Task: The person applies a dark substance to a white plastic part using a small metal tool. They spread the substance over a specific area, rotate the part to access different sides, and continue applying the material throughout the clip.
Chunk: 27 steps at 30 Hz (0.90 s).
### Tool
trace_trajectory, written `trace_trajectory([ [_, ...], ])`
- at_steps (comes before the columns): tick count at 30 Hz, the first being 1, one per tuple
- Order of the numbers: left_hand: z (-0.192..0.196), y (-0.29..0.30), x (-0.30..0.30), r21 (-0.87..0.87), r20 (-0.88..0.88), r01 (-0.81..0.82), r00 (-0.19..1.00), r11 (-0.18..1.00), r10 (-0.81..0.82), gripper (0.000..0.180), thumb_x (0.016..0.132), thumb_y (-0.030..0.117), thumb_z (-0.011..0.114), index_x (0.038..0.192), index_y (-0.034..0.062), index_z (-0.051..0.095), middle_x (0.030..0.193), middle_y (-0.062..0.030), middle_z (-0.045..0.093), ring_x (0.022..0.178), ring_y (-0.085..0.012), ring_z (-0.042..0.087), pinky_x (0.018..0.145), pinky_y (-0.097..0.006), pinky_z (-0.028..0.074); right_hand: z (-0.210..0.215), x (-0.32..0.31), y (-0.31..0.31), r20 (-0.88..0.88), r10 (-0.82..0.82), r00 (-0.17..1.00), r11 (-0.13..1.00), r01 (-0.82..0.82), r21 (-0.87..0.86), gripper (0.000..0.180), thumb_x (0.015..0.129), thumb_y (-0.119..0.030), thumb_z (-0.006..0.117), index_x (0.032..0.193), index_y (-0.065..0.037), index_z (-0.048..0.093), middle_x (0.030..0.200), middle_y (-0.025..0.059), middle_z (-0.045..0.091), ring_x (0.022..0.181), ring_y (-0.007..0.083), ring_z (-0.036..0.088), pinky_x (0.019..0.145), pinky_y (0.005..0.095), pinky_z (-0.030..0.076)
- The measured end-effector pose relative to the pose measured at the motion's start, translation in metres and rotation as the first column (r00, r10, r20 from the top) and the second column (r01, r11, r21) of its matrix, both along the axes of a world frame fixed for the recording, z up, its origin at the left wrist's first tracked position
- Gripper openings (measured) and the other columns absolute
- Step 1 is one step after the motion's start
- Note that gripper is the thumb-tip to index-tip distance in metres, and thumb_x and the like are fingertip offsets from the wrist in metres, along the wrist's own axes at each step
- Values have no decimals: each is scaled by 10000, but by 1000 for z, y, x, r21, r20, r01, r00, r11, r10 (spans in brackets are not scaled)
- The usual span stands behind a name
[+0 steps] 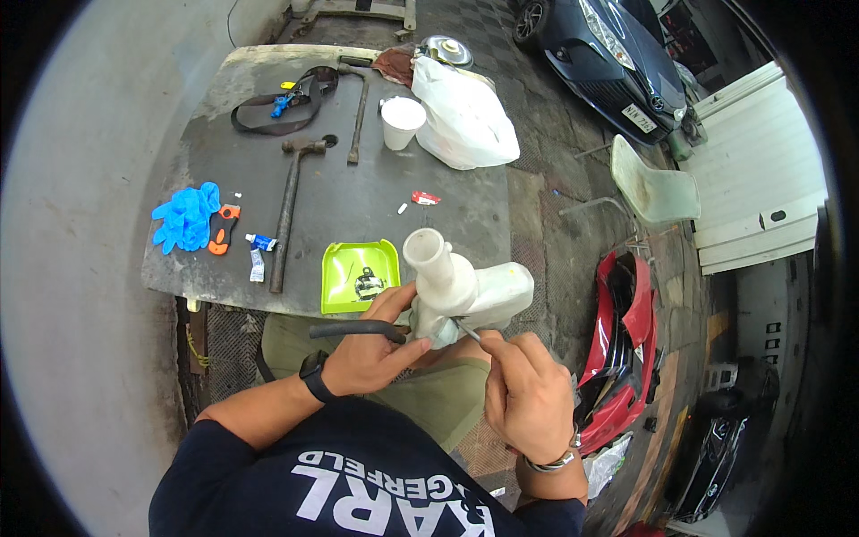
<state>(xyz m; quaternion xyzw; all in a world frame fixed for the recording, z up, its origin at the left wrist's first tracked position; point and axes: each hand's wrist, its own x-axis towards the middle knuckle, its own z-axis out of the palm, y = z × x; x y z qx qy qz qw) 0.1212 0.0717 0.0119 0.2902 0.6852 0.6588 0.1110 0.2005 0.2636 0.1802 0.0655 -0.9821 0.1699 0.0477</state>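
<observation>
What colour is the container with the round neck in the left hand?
The container is off-white; the head view shows it best.

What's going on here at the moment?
The left hand holds a white plastic container, with a black hose beside it. The right hand grips a thin tool, pointed at the container's near side; whether the tip goes inside is unclear. A lime-green tray and a hammer lie on the table beyond.

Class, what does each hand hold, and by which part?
The left hand grips the white plastic reservoir by its left side; the right hand pinches a slender tool, its held end hidden.
</observation>
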Motion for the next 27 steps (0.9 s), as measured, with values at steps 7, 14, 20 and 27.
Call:
trace_trajectory([
  [7, -10, -36, -32, 418, 587, -177, 801, 891, -116, 661, 954, 95, 683, 1541, -28, 405, 1460, -138, 565, 1323, -253, 584, 1121, -376, 470, 22, 15, 22, -164, -170, 972, 940, 110, -323, 205, 823, 70, 637, 996, 7, 726, 800, 143, 665, 668, 244, 647, 611, 347, 497],
  [14, -12, -70, -86, 579, 667, -434, 739, 690, -95, 436, 1051, 266, 544, 1396, 0, 562, 1380, -109, 647, 1309, -241, 585, 1153, -455, 422, -102, -17, 0, 81, -202, 976, 854, 216, -474, 177, 897, -8, 636, 1032, 28, 744, 842, 142, 718, 753, 229, 681, 727, 320, 521],
  [20, -48, -32, -90, 543, 710, -422, 693, 726, -127, 379, 1038, 240, 601, 1313, -20, 623, 1281, -86, 682, 1212, -188, 603, 1083, -352, 431, -156, -46, -29, 66, -182, 981, 860, 191, -473, 198, 910, -76, 612, 1032, 9, 742, 930, 231, 731, 850, 407, 708, 764, 455, 551],
  [27, -56, -19, -97, 482, 734, -456, 676, 748, -61, 366, 1035, 231, 612, 1303, -19, 623, 1260, -79, 679, 1188, -169, 585, 1065, -327, 426, -160, -86, -18, 237, -159, 958, 889, 244, -388, 250, 910, -112, 586, 1028, 26, 758, 961, 272, 733, 886, 441, 717, 820, 463, 563],
])
